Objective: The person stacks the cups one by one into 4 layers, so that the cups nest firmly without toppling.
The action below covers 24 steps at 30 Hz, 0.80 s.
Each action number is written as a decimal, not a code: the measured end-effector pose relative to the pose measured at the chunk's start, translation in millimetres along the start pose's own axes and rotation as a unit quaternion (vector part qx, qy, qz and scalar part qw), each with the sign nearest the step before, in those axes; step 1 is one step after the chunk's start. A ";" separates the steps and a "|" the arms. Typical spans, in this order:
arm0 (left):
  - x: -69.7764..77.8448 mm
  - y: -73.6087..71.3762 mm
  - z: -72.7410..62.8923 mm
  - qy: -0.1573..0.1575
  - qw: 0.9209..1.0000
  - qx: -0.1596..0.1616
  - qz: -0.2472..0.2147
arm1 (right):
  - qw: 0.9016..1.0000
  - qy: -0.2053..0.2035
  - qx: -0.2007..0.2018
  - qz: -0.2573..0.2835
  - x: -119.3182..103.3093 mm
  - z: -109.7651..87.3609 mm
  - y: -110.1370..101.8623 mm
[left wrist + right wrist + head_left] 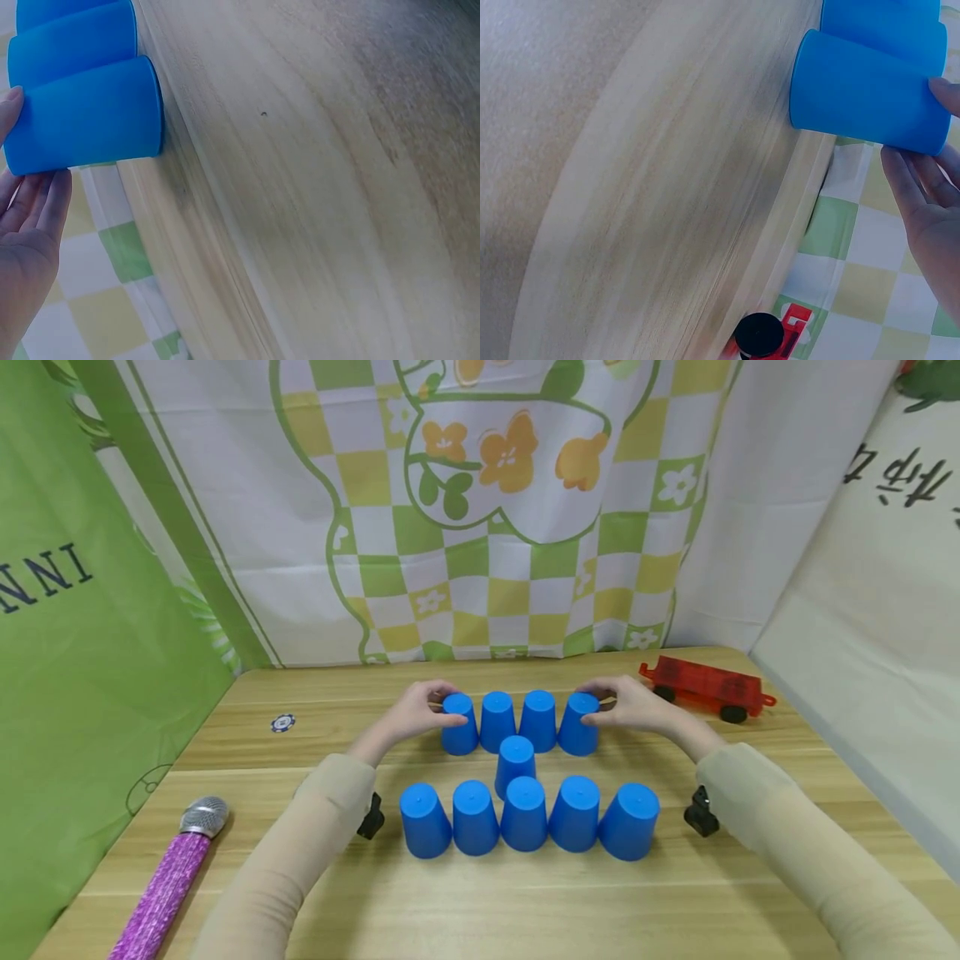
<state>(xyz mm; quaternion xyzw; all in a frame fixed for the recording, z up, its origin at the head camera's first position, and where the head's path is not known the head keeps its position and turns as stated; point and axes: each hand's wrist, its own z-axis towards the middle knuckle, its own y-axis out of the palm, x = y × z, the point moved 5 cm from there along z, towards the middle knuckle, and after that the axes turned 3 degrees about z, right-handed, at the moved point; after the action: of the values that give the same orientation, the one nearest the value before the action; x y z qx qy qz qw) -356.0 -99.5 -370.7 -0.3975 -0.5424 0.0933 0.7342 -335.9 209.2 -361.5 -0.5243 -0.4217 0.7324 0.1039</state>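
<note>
Upside-down blue cups stand on the table in two rows with a single cup (515,766) between them. At the left end of the back row, my left hand (418,710) holds a blue cup (460,727), thumb on its near side and fingers behind. The left wrist view shows that same cup (90,116) between thumb and fingers. My right hand (626,702) holds the blue cup (578,727) at the row's right end; it also appears as a cup (870,94) in the right wrist view. Two more cups, a left one (497,723) and a right one (537,722), stand between my hands.
Nearer me is a front row of several blue cups (525,818). A microphone (168,881) with a purple glittery handle lies at left, below a round chip (282,723). A red toy wagon (705,685) stands at the back right. Patterned cloth (517,585) hangs behind the table.
</note>
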 end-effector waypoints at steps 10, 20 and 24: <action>-5.3 0.7 -2.1 -0.004 1.000 -0.002 -0.018 | 1.000 -0.001 0.000 -0.001 -1.1 -0.9 -0.2; -4.2 -2.8 -4.3 -0.004 1.000 -0.014 -0.011 | 1.000 -0.003 -0.007 0.000 -3.3 -1.8 -2.4; -4.2 -7.3 -5.9 -0.011 1.000 -0.016 -0.007 | 1.000 -0.008 -0.012 -0.002 -6.7 -2.0 -4.7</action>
<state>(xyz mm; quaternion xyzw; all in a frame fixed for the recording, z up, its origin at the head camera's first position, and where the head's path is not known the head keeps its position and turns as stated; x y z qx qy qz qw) -354.7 -109.6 -369.3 -0.4041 -0.5549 0.0843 0.7223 -332.7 209.1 -353.8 -0.5187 -0.4321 0.7314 0.0960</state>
